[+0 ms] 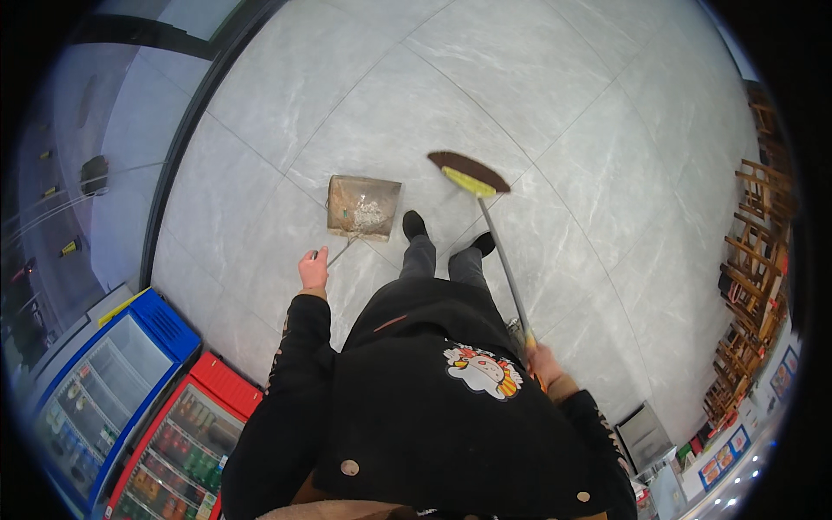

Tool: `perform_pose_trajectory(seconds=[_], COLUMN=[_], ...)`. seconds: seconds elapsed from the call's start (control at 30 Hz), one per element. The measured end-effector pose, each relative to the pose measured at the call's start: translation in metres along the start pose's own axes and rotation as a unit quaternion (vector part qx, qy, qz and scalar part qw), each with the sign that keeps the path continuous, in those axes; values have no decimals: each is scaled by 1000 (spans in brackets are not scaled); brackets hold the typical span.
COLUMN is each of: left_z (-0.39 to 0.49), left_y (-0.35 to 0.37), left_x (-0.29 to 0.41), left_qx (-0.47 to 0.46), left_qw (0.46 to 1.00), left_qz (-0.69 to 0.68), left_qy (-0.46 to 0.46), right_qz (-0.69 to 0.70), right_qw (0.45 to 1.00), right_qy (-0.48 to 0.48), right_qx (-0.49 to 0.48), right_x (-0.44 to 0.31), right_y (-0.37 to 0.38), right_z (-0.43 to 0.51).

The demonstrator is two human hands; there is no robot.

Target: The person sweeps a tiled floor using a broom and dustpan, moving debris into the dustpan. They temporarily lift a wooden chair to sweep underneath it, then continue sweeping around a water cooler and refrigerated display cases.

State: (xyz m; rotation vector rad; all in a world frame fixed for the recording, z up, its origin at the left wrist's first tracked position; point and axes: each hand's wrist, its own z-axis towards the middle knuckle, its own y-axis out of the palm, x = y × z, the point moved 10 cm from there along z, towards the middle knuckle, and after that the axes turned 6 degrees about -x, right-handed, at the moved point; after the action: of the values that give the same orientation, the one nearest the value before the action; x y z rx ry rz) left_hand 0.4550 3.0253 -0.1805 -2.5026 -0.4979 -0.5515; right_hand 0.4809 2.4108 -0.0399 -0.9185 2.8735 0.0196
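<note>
My left hand (314,268) is closed around the handle of a long-handled dustpan (346,193). The pan lies ahead of my left foot and holds pale crumbly debris (368,216) and a small green scrap. Low on my right side, my right hand (545,365) grips the shaft of a broom (504,250). The broom's head (469,174), dark brown bristles on a yellow-green block, is to the right of the dustpan and apart from it, in front of my feet. A black apron (429,416) with a cartoon print covers my front.
Grey tiles make up the floor (585,214). A dark-framed glass wall (184,149) runs along the left. A blue drinks fridge (159,318) and a red one (218,387) stand at lower left. Stacked wooden chairs or stools (754,240) line the right, with a metal bin-like box (643,435) below.
</note>
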Motion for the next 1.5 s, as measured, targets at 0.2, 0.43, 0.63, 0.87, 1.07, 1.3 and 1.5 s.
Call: perform_pose_trajectory(seconds=[0.2, 0.43, 0.63, 0.87, 1.07, 1.3, 1.5], left_z=[3, 32, 36, 48, 52, 24, 20], left_y=[3, -3, -8, -8, 5, 9, 8], left_x=[9, -10, -24, -28, -8, 39, 32], left_qx=[38, 50, 31, 45, 29, 31, 14], left_qw=[997, 992, 997, 999, 998, 984, 983], left_qz=[36, 45, 34, 9, 58, 135, 118], left_qy=[64, 108, 66, -29, 25, 110, 139], right_qz=[-66, -172, -188, -120, 60, -60, -14], right_qw=[993, 962, 973, 992, 986, 977, 997], right_qy=[-43, -185, -37, -13, -152, -144, 22], right_qx=[86, 104, 128, 37, 24, 148, 73], right_x=[-160, -208, -44, -71, -290, -231, -53], right_y=[-77, -59, -32, 10, 9, -47, -42], right_z=[121, 135, 14, 110, 225, 139, 77])
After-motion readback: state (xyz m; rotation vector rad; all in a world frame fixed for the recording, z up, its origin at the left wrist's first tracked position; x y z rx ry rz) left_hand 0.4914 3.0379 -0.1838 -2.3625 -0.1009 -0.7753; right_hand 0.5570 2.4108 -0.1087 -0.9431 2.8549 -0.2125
